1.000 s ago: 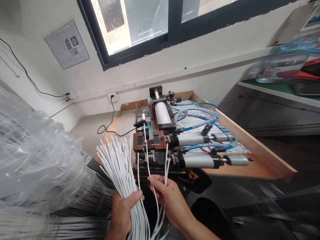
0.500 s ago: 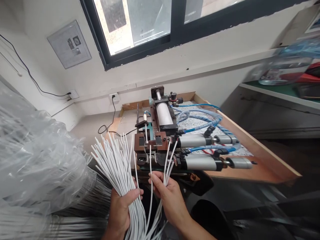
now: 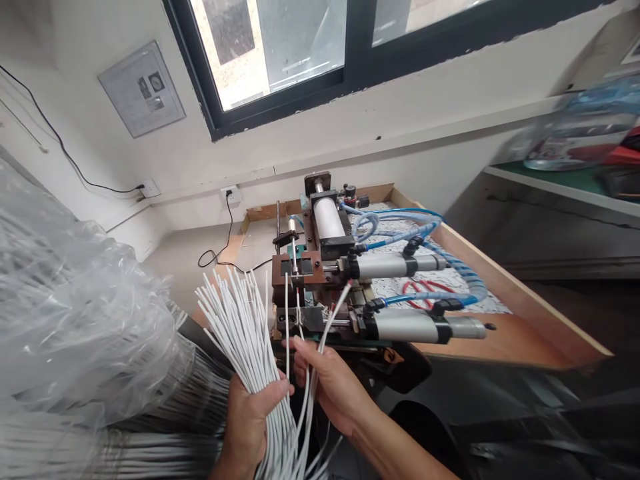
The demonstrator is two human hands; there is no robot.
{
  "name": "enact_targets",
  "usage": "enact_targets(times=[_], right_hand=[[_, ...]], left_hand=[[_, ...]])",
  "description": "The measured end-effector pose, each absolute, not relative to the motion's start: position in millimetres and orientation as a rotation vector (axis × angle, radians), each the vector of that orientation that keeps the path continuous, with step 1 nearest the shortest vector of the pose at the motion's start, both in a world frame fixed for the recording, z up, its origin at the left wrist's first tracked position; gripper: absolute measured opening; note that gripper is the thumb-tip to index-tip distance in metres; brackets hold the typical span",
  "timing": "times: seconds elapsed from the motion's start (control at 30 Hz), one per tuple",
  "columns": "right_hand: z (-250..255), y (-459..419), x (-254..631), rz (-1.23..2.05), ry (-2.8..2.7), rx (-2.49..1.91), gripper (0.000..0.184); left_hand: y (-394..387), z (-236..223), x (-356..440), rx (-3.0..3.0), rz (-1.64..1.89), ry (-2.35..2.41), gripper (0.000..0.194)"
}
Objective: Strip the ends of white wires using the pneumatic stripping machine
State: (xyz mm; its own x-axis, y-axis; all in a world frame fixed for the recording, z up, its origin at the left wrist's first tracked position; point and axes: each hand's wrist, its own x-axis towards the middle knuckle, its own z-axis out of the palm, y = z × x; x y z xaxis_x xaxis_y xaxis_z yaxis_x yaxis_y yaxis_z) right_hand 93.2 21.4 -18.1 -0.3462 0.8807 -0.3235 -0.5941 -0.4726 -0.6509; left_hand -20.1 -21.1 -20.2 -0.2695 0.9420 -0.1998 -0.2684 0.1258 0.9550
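Observation:
My left hand (image 3: 253, 407) is closed around a thick bundle of white cables (image 3: 245, 333), their cut ends fanned upward. One single cable (image 3: 287, 313) stands apart from the bundle, near my left thumb. My right hand (image 3: 333, 380) pinches another white cable (image 3: 301, 330) between thumb and index finger; its reddish end reaches between the jaws of a pneumatic machine (image 3: 295, 293). A few more cables with reddish tips (image 3: 340, 297) rest in my right hand, leaning to the right. Parts of its other fingers are hidden.
Silver air cylinders (image 3: 407, 327) and blue hoses (image 3: 465, 277) lie right of the jaws, inside a wooden-edged tray (image 3: 540, 313). Plastic-wrapped cable bundles (image 3: 100, 333) stand at left. A green-topped shelf (image 3: 520, 175) is at right, below a window.
My right hand has shifted slightly left, and its pinched cable now shows a reddish end at the jaws. The machine's brown block has moved back, and its cylinder bodies have shifted left.

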Motion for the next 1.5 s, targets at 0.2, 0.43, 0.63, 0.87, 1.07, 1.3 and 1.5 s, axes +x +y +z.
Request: enact_targets(times=[0.2, 0.43, 0.63, 0.87, 1.07, 1.3, 1.5], right_hand=[[-22, 10, 96, 1.751, -0.689, -0.939, 0.025], [-34, -4, 102, 1.743, -0.778, -1.047, 0.035], [-26, 3, 102, 1.791, -0.732, -0.983, 0.031], [-21, 11, 96, 1.933, -0.806, -0.815, 0.027], [-23, 1, 99, 1.725, -0.826, -0.922, 0.024], [-37, -7, 108, 1.677, -0.770, -0.955, 0.025], [-32, 6, 101, 1.705, -0.648, -0.897, 0.025]], left_hand=[[-28, -25, -21, 0.729, 1.366, 1.259, 0.015], [-27, -26, -27, 0.531, 1.412, 1.162, 0.020], [-26, -24, -26, 0.528, 1.427, 1.174, 0.015], [-27, -22, -20, 0.657, 1.436, 1.176, 0.022], [-30, -20, -17, 0.724, 1.432, 1.166, 0.020], [-29, -27, -27, 0.578, 1.409, 1.180, 0.013], [-25, -20, -26, 0.641, 1.430, 1.214, 0.009]])
